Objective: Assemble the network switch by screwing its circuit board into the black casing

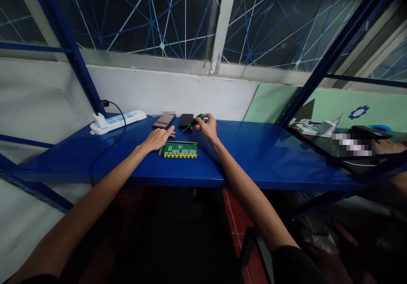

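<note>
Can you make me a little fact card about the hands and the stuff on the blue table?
Left hand: palm down, nearest the green circuit board
Right hand: holding a black-and-green screwdriver, its shaft slanting left
Board's near edge: yellow ports
Behind the board: smartphone, black box
Table's left side: white power strip
Table colour: blue

Green-and-yellow circuit board (180, 149), blue table (263, 152)

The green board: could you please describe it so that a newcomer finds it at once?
On the blue table, find the person's left hand. Beside it, nearer the viewer, lies the green board. Unlike the phone and black box behind it, it has a yellow strip along its near edge.
</note>
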The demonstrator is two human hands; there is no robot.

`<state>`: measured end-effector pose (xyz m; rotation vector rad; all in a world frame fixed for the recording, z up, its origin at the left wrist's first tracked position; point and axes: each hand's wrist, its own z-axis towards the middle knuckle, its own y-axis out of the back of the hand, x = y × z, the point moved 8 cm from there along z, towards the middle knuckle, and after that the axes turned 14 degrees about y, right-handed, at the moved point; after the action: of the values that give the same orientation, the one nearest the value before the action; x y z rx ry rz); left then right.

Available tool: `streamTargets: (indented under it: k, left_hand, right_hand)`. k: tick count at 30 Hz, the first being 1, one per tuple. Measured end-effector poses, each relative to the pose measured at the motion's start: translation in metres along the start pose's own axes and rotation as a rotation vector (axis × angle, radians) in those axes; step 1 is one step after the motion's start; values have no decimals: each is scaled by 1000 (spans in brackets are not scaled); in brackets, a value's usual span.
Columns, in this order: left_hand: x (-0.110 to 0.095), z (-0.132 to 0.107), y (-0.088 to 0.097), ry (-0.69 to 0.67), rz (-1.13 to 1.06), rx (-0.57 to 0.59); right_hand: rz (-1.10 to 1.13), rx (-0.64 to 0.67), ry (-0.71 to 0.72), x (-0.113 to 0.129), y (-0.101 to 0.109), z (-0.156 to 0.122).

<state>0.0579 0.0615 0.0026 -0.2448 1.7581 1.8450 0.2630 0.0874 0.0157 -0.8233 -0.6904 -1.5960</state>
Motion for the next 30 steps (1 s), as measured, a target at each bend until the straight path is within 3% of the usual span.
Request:
streamTargets:
  k: [30]
  left_hand:
    - [3, 2, -3, 12, 2, 13]
  right_hand:
    - [106, 2, 1, -4, -3, -1]
